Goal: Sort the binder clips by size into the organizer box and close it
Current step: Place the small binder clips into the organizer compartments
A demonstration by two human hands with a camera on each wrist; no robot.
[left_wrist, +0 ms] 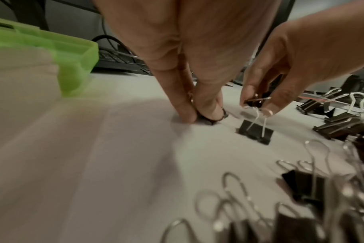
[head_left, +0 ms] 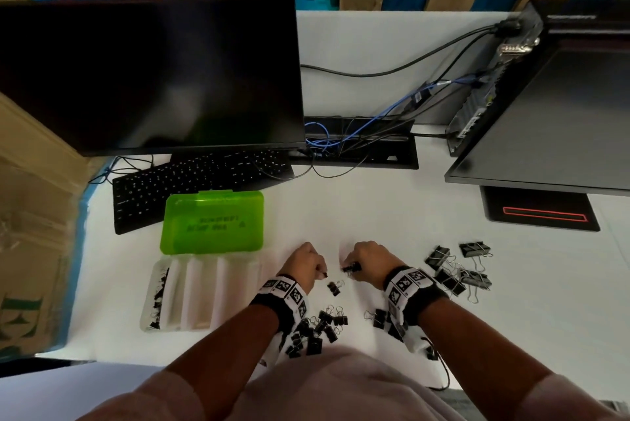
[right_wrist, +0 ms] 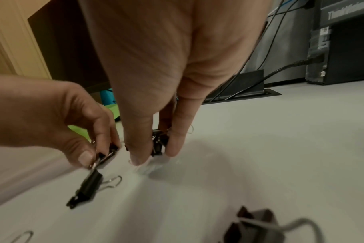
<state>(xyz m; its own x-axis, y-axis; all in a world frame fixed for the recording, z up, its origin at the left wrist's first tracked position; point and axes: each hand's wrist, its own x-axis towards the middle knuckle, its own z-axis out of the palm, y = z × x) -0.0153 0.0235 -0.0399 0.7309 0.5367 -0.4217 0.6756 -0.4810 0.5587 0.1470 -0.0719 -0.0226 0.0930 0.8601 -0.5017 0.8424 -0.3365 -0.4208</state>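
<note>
Black small binder clips (head_left: 315,330) lie in a heap on the white tabletop (head_left: 358,216), close to the person. Bigger clips (head_left: 456,269) sit apart on the right. One clip (head_left: 334,287) lies alone between the two hands. The left hand (head_left: 304,265) pinches a tiny clip (left_wrist: 210,117) against the tabletop. The right hand (head_left: 365,262) pinches another small clip (right_wrist: 159,143). The clear organizer box (head_left: 204,291) lies open on the left, and only its leftmost slot holds clips. Its green lid (head_left: 213,223) is flipped back, touching the keyboard (head_left: 191,178). I think most of the sorting is left, and the closing too. Bare tabletop gives open room between hands and box.
</note>
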